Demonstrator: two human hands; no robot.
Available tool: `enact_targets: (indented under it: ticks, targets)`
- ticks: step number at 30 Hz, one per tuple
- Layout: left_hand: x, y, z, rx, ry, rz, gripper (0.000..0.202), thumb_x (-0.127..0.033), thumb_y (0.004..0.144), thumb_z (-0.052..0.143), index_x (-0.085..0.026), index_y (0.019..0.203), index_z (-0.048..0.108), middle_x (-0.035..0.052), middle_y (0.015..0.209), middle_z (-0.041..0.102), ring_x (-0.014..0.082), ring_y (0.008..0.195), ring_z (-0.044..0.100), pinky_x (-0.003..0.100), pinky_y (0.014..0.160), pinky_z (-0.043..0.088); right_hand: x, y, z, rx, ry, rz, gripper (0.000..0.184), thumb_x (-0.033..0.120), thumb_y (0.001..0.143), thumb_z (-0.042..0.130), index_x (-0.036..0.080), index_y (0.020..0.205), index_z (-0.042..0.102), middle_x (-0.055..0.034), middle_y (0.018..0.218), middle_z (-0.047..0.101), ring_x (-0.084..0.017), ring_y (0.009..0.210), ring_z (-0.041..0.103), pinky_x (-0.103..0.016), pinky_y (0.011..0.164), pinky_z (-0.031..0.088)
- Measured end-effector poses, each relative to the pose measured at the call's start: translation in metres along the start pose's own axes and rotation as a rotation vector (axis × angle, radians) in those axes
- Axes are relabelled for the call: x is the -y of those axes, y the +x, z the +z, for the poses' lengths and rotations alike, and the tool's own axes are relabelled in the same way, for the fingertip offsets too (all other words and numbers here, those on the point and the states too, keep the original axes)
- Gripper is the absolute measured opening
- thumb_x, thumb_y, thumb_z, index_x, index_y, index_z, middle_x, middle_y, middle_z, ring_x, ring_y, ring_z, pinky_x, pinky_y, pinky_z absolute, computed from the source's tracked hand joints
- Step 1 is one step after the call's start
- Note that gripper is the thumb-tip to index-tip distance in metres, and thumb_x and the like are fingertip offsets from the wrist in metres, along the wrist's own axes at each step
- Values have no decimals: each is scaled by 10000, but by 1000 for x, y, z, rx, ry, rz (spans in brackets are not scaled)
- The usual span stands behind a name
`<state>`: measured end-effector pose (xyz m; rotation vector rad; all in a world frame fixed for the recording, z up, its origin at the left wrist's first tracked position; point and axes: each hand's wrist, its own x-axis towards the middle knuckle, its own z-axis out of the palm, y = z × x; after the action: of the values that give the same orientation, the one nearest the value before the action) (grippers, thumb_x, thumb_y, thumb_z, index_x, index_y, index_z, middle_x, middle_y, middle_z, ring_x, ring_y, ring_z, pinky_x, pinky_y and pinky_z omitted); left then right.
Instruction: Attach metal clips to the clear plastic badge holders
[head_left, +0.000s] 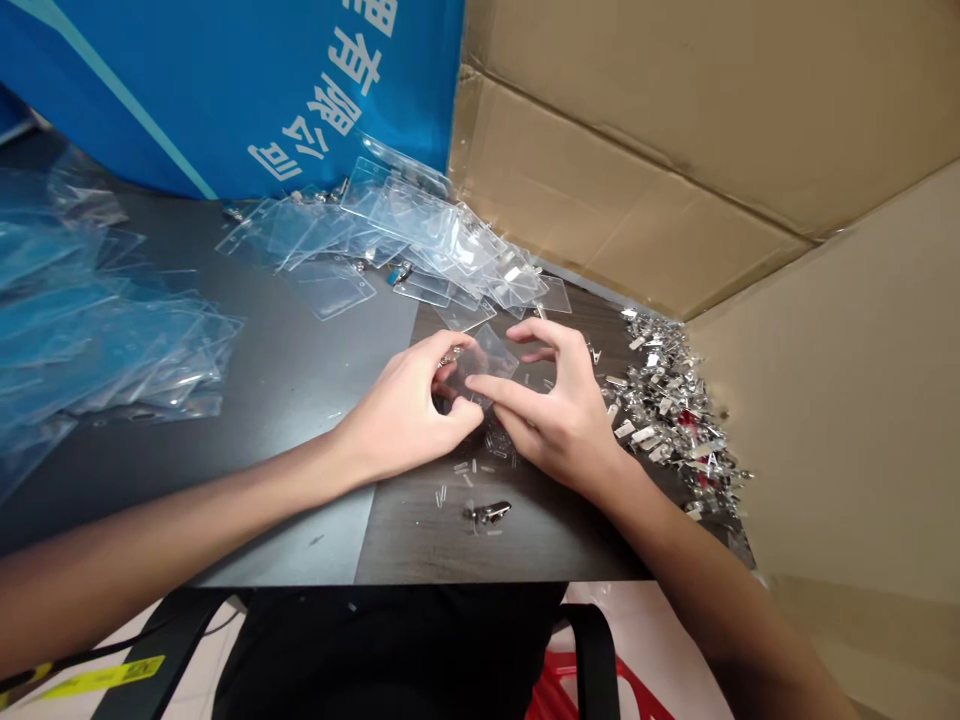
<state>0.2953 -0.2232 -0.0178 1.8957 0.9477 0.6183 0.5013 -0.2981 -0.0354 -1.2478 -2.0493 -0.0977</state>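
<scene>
Clear plastic, a small badge holder [489,362], sits between both hands just above the middle of the dark table [300,370] in the head view, the only one there is. The left hand [409,410] pinches the holder's near left corner, its thumb and curled fingers closed tight on the edge. The right hand [562,405] grips the opposite side: one digit lies flat along the holder's lower edge while the other fingers arch over its top, so both hands have it held. Whether a clip is already on the holder I cannot tell, as the fingers cover that corner. Below the hands a few tiny clear bits [466,470] lie scattered on the wood, and nearer the table's front edge lies a single metal clip [487,513], apart from both hands. To the right of the right hand spreads a heap of metal clips [667,400], reaching to the cardboard box [637,150] that walls off that side. Behind the hands a loose pile of clear holders [420,235] lies against a blue banner [247,90] with white characters. Far left, well apart from the hands, are stacked packs of holders [97,330] in bluish wrapping.
</scene>
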Motion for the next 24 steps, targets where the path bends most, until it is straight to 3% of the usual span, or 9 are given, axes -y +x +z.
enact_targets:
  ticks: [5,9,16,20,24]
  targets:
    - [3,-2,4,-40,192,85,499,-227,845,635,-134,1330,702,125,1165,747,278,991,682,420,968,553,3,2,0,63,-19,-53,309,93,1046,665,297,1221,816,-131,1407,607,-314,1304,631,-537,1062,671]
    - [3,-1,3,-12,213,69,483,-318,929,631,-133,1366,721,144,1217,781,294,1009,705,427,974,561,2,3,-1,78,13,-96,305,64,1035,620,257,1197,791,-152,1400,588,-312,1320,629,-524,1065,679]
    - [0,5,-5,-9,214,-9,414,-253,918,577,-136,1220,835,59,869,793,220,721,630,352,747,464,2,1,-1,68,-74,-57,328,27,989,603,237,1154,795,-159,1371,621,-328,1234,672,-548,997,684]
    - [0,6,-7,43,150,-29,431,-261,923,557,-137,1222,842,42,849,785,206,718,634,337,719,448,2,3,-1,48,-55,-46,293,32,991,624,221,1119,809,-155,1329,631,-307,1194,689,-515,984,692]
    - [2,7,-8,44,114,-8,490,-234,880,622,-156,1337,781,-25,717,603,180,662,537,326,682,414,4,5,-1,30,38,-45,230,76,1011,680,233,1114,813,-162,1454,604,-347,1391,638,-570,1108,654]
